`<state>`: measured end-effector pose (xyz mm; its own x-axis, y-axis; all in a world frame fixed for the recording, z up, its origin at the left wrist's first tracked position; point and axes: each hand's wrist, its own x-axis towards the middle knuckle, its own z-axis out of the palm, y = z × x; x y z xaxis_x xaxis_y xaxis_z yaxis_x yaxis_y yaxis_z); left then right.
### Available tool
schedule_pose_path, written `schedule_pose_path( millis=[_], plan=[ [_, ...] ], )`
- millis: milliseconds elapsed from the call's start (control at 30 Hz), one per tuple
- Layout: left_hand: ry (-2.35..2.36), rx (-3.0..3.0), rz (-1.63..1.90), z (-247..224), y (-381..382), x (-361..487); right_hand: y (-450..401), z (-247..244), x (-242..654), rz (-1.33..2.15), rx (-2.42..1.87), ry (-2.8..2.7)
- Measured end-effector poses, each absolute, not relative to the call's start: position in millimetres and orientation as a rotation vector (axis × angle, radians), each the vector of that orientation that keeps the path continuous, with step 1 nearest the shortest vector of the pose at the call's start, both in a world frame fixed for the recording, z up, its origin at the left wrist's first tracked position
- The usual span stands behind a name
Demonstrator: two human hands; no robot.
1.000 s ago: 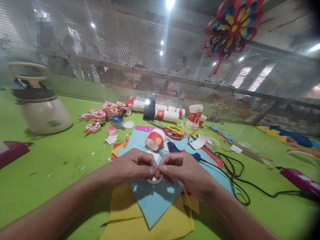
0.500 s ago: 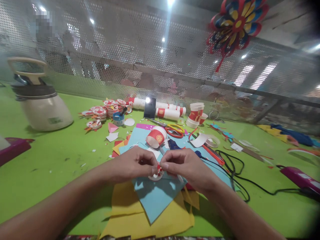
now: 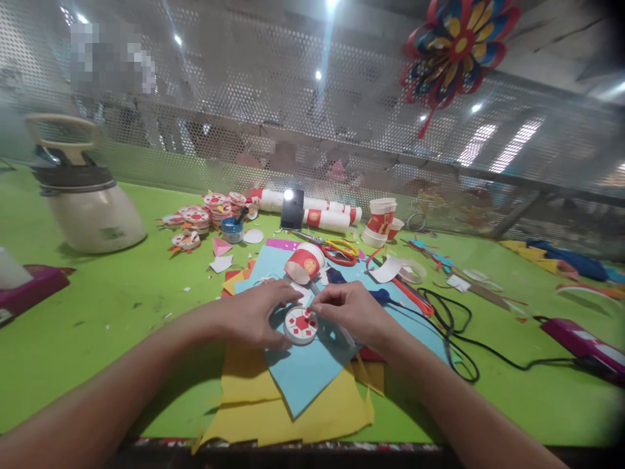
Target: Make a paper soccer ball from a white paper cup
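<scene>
A round white paper disc with a red shape in the middle and small red pieces around it lies on light blue paper. My left hand curves along the disc's left side, thumb and fingers apart; whether the thumb touches the rim I cannot tell. At the upper right edge of the disc, my right hand pinches a small red and white paper piece between thumb and forefinger. Just behind stands a tilted red and white paper cup. Yellow sheets stick out under the blue paper.
Scissors, a tape roll and a red-handled cutter lie behind my right hand, near a black cable. Decorated discs are piled back left, beside a blue jar. A large bottle stands far left.
My left hand has let go of the disc and opened leftward, so the disc's top now shows, resting on the blue paper. My right hand still pinches close by.
</scene>
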<state>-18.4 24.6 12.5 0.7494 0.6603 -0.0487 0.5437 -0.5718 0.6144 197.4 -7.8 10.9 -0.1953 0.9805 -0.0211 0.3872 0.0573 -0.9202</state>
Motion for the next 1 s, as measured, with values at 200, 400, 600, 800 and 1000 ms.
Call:
schedule_pose_path(
  millis=[200, 400, 600, 800, 1000],
  plan=[
    [0.862, 2.394, 0.288, 4, 26, -13, -5, 10, 192, 1.087, -1.440, -1.742],
    [0.881, 2.375, 0.326, -6, 31, -12, -3, 12, 188, 1.014, -1.492, -1.813],
    [0.898, 2.358, 0.353, -8, 30, -10, -3, 12, 185, 0.996, -1.501, -1.846],
    [0.888, 2.354, 0.378, -8, 29, -9, -3, 10, 183, 0.983, -1.506, -1.842],
    [0.889, 2.359, 0.392, -7, 27, -8, -4, 12, 181, 0.970, -1.525, -1.840]
  ],
)
